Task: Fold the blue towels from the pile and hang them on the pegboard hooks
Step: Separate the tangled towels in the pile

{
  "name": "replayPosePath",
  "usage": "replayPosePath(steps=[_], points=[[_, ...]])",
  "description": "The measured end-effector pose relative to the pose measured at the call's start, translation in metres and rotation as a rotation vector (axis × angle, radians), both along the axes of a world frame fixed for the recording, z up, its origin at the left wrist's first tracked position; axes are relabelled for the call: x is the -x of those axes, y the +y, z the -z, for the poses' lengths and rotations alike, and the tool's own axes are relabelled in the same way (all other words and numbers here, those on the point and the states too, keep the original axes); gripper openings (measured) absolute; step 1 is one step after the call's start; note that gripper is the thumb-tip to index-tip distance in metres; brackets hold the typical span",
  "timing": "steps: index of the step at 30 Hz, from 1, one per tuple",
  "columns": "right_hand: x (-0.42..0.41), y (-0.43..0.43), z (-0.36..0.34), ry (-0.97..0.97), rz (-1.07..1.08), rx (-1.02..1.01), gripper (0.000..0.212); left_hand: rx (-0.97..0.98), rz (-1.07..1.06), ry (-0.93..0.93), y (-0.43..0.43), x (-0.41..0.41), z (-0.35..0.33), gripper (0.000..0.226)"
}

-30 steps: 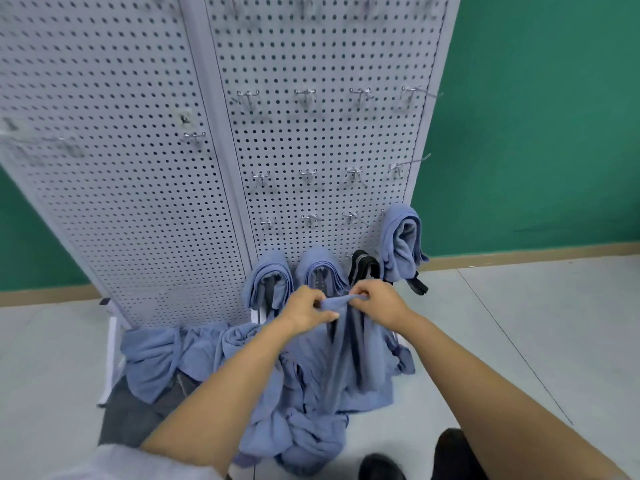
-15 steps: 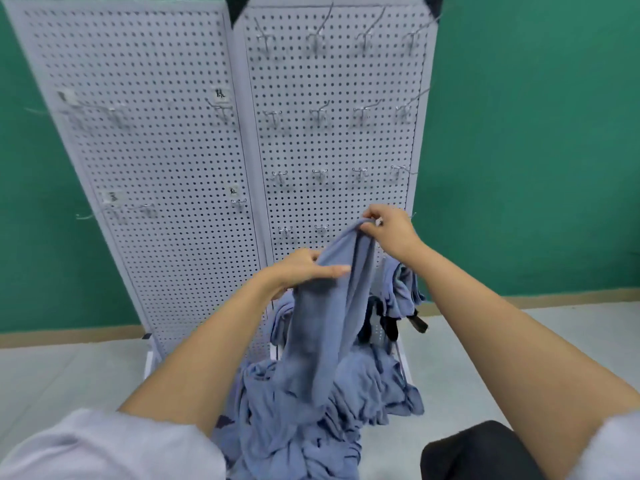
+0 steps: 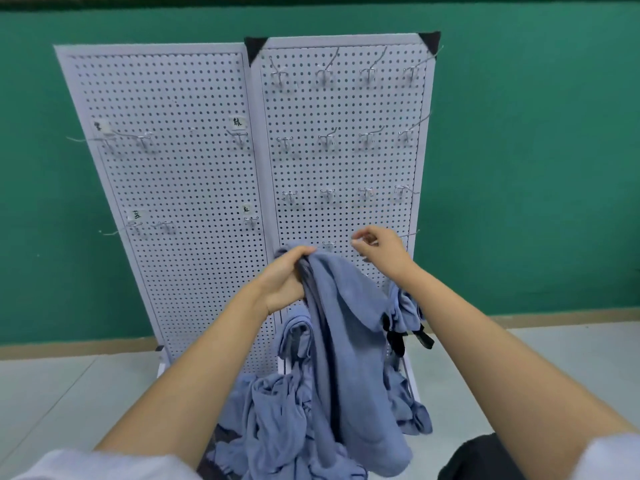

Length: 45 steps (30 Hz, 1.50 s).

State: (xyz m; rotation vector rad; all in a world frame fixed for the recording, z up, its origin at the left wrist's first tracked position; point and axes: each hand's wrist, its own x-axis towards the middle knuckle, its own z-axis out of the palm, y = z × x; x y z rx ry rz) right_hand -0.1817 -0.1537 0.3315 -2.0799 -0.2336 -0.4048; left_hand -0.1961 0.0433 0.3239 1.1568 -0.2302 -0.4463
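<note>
My left hand (image 3: 285, 277) grips the bunched top of a blue towel (image 3: 346, 341), which hangs long in front of the white pegboard (image 3: 346, 164). Apart from the towel, my right hand (image 3: 382, 252) hovers at the board with loosely curled fingers that hold nothing, close to a low hook (image 3: 329, 244). The pile of blue towels (image 3: 270, 410) lies crumpled on the floor at the board's foot. Folded blue towels hang on low hooks, one (image 3: 294, 336) behind the held towel and another (image 3: 405, 306) under my right forearm.
A second white pegboard panel (image 3: 173, 174) stands to the left with a few hooks and small labels. Several rows of bare metal hooks (image 3: 327, 140) fill the right panel. Black straps (image 3: 394, 337) dangle by the hung towels. A green wall (image 3: 536, 168) lies behind, grey floor (image 3: 69, 393) below.
My right hand has let go of the towel's upper corner and drawn away to the right. My left hand has closed on the towel's top and lifted it. The view has tilted upward.
</note>
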Motion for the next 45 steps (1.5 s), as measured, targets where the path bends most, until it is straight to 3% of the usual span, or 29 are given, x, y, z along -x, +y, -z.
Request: replayPosePath(steps=[3,8,12,18,21,26,30,34,37,41,45], points=[[0.013,-0.015,0.023,0.066,0.009,-0.143,0.016,0.165,-0.077,0.025,-0.001,0.002,-0.006,0.026],[0.025,-0.028,0.050,0.314,-0.066,-0.362,0.036,0.270,-0.161,0.035,-0.007,-0.003,-0.016,0.019],[0.023,-0.018,0.057,0.431,-0.140,-0.379,0.037,0.310,-0.171,0.029,-0.013,-0.002,-0.022,0.038],[0.011,-0.006,0.047,0.271,-0.111,-0.648,0.014,0.228,-0.177,0.042,-0.001,-0.007,-0.021,0.023],[0.005,-0.015,0.036,0.195,-0.079,-0.766,0.013,0.152,-0.216,0.071,0.020,-0.013,-0.017,0.018],[-0.006,-0.042,0.022,0.151,0.054,-0.727,0.027,-0.059,-0.275,0.075,0.055,-0.018,-0.011,0.023],[-0.009,-0.058,0.012,0.145,0.045,-0.746,0.010,-0.141,-0.376,0.116,0.071,-0.021,-0.014,0.012],[-0.007,-0.064,0.003,0.133,0.046,-0.796,0.011,-0.119,-0.397,0.072,0.070,-0.020,-0.025,0.010],[-0.005,-0.066,-0.001,0.159,0.024,-0.805,0.010,-0.280,-0.399,0.046,0.068,-0.020,-0.030,0.012],[-0.003,-0.066,-0.003,0.181,0.068,-0.650,0.010,-0.609,-0.446,-0.036,0.066,-0.024,-0.032,0.022],[-0.004,-0.067,-0.003,0.164,0.179,-0.533,0.013,-0.615,-0.593,-0.037,0.067,-0.032,-0.031,0.028]])
